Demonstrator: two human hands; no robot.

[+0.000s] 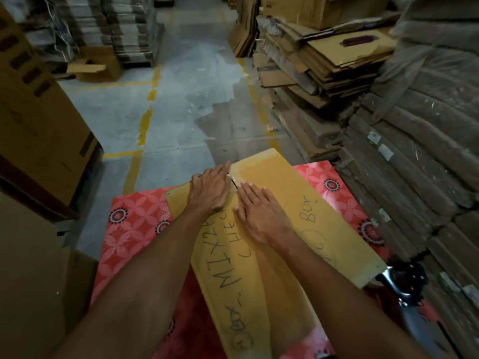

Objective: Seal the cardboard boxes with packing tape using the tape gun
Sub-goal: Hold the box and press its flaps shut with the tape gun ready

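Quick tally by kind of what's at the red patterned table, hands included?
cardboard box: 1
tape gun: 1
hands: 2, the left hand and the right hand, both flat on the box's top flaps
Total: 4
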